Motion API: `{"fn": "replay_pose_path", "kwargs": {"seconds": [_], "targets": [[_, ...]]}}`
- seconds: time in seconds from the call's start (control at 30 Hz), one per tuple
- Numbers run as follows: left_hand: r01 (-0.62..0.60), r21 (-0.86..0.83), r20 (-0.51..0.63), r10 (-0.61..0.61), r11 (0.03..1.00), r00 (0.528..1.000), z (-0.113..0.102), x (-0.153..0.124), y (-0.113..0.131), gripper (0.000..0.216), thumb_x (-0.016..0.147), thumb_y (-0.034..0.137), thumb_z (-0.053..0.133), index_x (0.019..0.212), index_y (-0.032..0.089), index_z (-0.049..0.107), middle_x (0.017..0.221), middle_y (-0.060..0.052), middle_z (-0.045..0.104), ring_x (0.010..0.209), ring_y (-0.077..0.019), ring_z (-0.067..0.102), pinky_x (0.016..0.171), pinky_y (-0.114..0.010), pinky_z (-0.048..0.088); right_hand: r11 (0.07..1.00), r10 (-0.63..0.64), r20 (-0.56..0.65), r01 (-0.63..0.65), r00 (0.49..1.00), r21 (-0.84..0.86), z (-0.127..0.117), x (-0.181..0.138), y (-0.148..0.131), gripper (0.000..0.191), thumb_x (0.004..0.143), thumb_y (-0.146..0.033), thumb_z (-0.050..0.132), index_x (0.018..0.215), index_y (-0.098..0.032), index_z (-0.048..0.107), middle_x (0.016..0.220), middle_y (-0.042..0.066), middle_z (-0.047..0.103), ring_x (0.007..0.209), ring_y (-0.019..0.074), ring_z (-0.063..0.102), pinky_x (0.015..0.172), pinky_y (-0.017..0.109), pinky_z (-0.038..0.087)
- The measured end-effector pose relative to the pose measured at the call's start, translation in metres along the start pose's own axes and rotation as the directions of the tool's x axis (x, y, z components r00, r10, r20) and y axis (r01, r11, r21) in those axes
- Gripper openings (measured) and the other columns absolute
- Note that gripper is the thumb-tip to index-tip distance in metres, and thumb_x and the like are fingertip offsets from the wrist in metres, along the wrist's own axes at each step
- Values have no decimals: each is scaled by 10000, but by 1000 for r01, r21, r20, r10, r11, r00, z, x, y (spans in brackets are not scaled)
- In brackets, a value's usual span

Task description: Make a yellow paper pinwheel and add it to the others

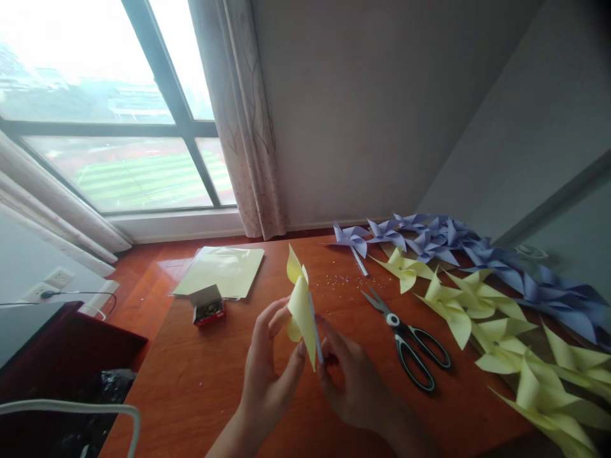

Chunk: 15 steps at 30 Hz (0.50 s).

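My left hand (270, 369) pinches a folded yellow paper pinwheel (300, 305) from the left, thumb against its face. From the right, my right hand (348, 375) holds a thin pale stick (315, 331) against the back of the pinwheel. Both hands hover above the middle of a reddish wooden table (200, 381).
Black-handled scissors (410, 337) lie just right of my hands. A row of finished yellow pinwheels (482, 312) and purple pinwheels (449, 238) runs along the right side. A small open box of pins (207, 306) and a sheet of yellow paper (224, 270) lie at the left. Window and curtain behind.
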<state>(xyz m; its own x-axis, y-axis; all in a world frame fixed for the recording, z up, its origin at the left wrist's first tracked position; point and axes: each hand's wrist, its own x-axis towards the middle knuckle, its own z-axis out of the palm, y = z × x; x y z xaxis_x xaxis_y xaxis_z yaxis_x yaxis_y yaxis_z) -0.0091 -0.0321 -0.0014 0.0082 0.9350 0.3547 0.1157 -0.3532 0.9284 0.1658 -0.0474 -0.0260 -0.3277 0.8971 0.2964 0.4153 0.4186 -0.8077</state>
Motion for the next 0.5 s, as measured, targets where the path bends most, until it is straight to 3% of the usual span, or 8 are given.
{"fn": "replay_pose_path", "kwargs": {"seconds": [0.2,0.33,0.5], "targets": [[65,-50,-26,-67,997,997,1,1,-3,570,891,305,697,1393,267,429,1342,-133,624,1267,-301,606,1047,-403,509,994,-19,-9,18,1000,-106,-2,4,-8,795,859,-112,540,1567,-260,210,963,52,635,839,214,611,763,363,521],[71,-69,-24,-73,995,997,2,1,4,558,897,294,695,1390,263,436,1317,-125,629,1254,-295,614,1038,-403,521,1000,6,-35,-5,999,7,2,10,-11,789,867,-100,547,1563,-268,216,1000,48,652,862,192,619,785,330,531],[32,-2,-32,-32,999,999,2,2,6,538,899,305,693,1385,244,469,1302,-124,641,1252,-302,619,1029,-405,535,994,44,-71,-37,997,99,7,19,-12,715,940,-190,544,1568,-240,207,863,1,639,731,149,604,706,275,516]]}}
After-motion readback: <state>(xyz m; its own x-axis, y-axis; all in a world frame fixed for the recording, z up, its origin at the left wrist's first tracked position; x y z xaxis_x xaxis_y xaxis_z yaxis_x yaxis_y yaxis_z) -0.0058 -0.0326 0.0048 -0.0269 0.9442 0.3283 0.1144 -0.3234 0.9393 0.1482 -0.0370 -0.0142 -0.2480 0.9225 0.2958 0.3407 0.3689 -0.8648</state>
